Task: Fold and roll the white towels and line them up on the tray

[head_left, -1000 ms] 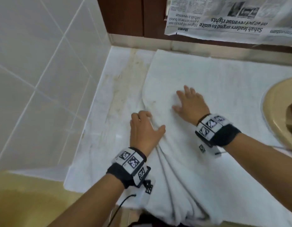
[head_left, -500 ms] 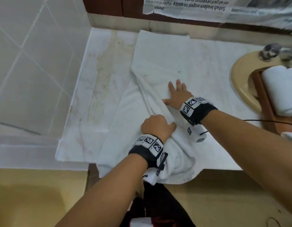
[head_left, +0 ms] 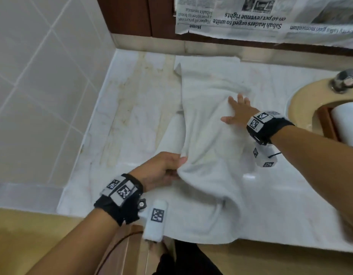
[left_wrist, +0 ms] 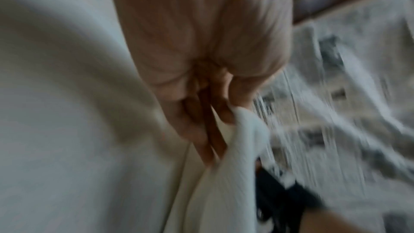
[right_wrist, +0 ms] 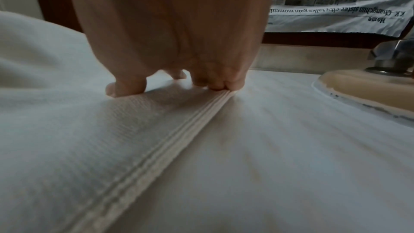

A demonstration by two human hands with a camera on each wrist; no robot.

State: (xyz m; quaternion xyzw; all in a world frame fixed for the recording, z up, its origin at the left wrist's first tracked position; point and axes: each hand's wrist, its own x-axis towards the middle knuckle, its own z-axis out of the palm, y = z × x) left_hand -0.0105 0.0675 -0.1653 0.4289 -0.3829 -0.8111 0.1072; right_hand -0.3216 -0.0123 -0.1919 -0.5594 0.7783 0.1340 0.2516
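A white towel (head_left: 209, 139) lies partly folded lengthwise on the marble counter (head_left: 130, 124), its near end draped over the front edge. My left hand (head_left: 167, 169) pinches the towel's left edge near the front; the blurred left wrist view has the cloth (left_wrist: 235, 148) between thumb and fingers. My right hand (head_left: 239, 112) lies flat with fingers spread on the towel's right edge. In the right wrist view the hem (right_wrist: 179, 139) runs under that hand (right_wrist: 177, 84). A rolled white towel (head_left: 348, 122) sits on a brown tray (head_left: 326, 124) at the right edge.
The tray rests over a beige sink (head_left: 302, 108) with a metal tap (head_left: 344, 82) behind it. Newspaper (head_left: 260, 16) hangs on the wall behind the counter. A tiled wall (head_left: 42, 76) closes the left side. The counter's front edge runs just under my wrists.
The towel's left part has been drawn over to the right, making it narrower. My left hand went from a fist on the bunch to pinching the edge; my right hand slid right and farther back.
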